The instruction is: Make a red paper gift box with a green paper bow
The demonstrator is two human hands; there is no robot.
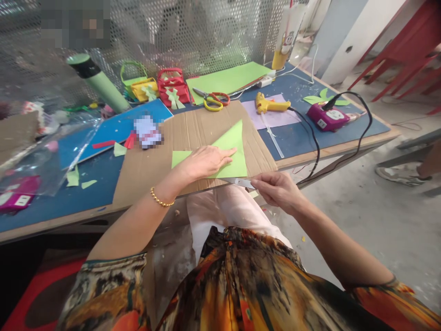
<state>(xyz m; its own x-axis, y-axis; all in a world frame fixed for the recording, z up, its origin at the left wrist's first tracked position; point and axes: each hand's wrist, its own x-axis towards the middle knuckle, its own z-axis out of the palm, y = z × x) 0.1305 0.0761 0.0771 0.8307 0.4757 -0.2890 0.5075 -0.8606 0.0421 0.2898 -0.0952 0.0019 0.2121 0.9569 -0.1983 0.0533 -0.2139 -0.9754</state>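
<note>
A folded sheet of light green paper (pixel 237 158) lies on a brown cardboard sheet (pixel 144 174) near the table's front edge, with one corner pointing up and away. My left hand (pixel 208 161) rests on the paper with its fingers stretched out, pressing it down. My right hand (pixel 275 187) is closed around what looks like a small pale utility knife (pixel 243 183). Its thin tip points left, along the paper's near edge. Whether the blade lies between paper layers or just below the edge, I cannot tell.
Beyond the cardboard lie scissors (pixel 213 101), a green sheet (pixel 234 80) and small red (pixel 174 89) and yellow (pixel 144 89) paper bags. A yellow glue gun (pixel 270 105) and purple box (pixel 327 116) with black cable are right. Left stands a green tumbler (pixel 103 87).
</note>
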